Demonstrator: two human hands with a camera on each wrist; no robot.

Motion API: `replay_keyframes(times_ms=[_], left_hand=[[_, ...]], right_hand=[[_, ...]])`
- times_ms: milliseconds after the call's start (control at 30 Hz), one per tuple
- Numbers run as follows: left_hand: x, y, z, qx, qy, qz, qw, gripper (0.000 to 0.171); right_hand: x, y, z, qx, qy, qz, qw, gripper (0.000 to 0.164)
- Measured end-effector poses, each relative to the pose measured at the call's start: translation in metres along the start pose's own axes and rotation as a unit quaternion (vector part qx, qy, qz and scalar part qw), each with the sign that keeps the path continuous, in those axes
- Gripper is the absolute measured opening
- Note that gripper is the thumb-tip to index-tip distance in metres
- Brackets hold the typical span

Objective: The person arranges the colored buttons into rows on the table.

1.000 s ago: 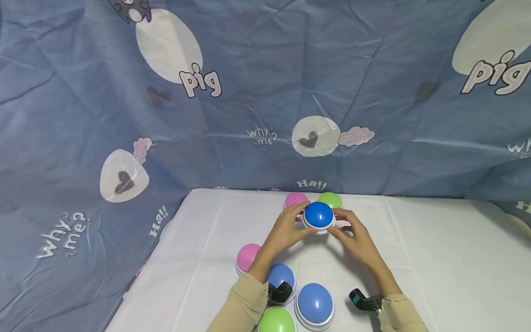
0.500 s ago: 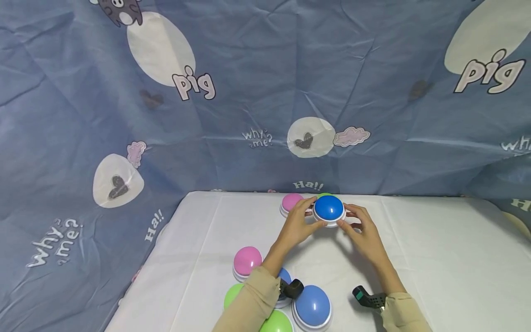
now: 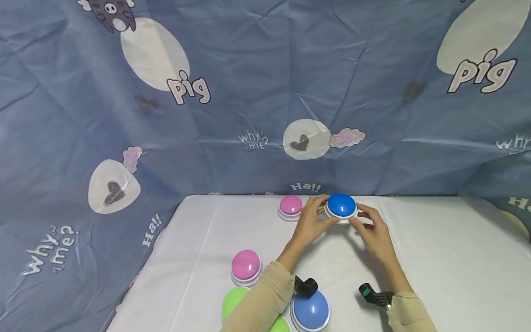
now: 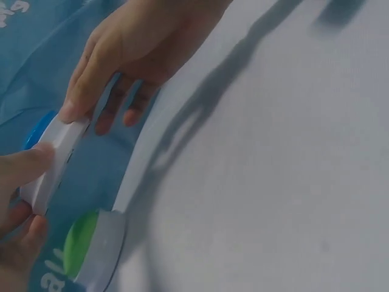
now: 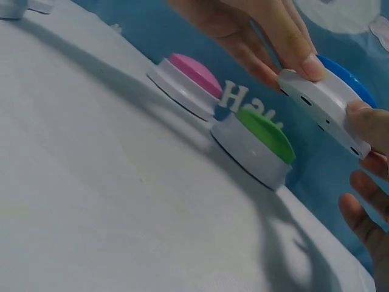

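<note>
Both hands hold one blue dome push button (image 3: 341,205) with a white base, raised above the white table near its back edge. My left hand (image 3: 310,223) grips the base's left side, thumb in front. On the opposite side, my right hand (image 3: 375,236) pinches the same rim. The right wrist view shows the button tilted, with small holes along its white base (image 5: 325,103). A green push button (image 5: 261,137) stands on the table below it, mostly hidden behind the left hand in the head view. Left of that hand sits a pink push button (image 3: 291,206).
Nearer the front stand another pink button (image 3: 246,265), a green one (image 3: 233,302) and a blue one (image 3: 311,311). The left sleeve (image 3: 265,295) partly covers a further green button (image 3: 280,325). A blue printed cloth (image 3: 249,170) hangs behind the table (image 3: 448,263).
Both hands have carried the blue push button rightward and slightly toward the table's back. It now hides most of the green button behind it, together with the left hand.
</note>
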State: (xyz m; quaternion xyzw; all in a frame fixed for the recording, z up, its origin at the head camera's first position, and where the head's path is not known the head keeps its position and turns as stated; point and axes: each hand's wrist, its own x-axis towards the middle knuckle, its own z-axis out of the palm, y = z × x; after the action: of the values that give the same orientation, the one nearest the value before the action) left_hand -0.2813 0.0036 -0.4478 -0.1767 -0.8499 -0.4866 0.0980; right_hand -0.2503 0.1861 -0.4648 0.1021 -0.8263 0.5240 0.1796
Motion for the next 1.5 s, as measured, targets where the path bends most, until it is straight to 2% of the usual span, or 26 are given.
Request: replay_keyframes(times_ms=[233,467,667,933,1133,1367,1500], left_hand=[[0.006,-0.002,0.025,-0.002,0.014,0.009,0.9999,0.061],[0.008,-0.003,0.043,0.002,0.031,-0.020,0.9993,0.057],[0.010,-0.001,0.053,0.052,0.044,-0.029,0.9972,0.053],[0.013,0.004,0.056,0.113,0.044,-0.024,0.9923,0.052],[0.016,0.003,0.061,0.168,0.043,-0.005,0.9848,0.051],[0.019,0.003,0.068,0.222,0.037,0.028,0.9739,0.046],[0.020,0.003,0.072,0.238,0.034,0.023,0.9705,0.047]], right_hand=[[-0.002,0.032,-0.006,0.014,0.003,0.061,0.998,0.050],[-0.006,0.044,-0.008,-0.004,0.009,0.082,0.997,0.051],[-0.007,0.050,-0.008,-0.015,0.007,0.069,0.997,0.052],[-0.004,0.049,-0.009,-0.027,-0.002,0.084,0.996,0.054],[-0.002,0.048,-0.011,-0.017,-0.020,0.080,0.996,0.056],[0.002,0.050,-0.012,-0.025,-0.020,0.068,0.997,0.054],[0.003,0.049,-0.012,-0.039,-0.031,0.071,0.996,0.054]])
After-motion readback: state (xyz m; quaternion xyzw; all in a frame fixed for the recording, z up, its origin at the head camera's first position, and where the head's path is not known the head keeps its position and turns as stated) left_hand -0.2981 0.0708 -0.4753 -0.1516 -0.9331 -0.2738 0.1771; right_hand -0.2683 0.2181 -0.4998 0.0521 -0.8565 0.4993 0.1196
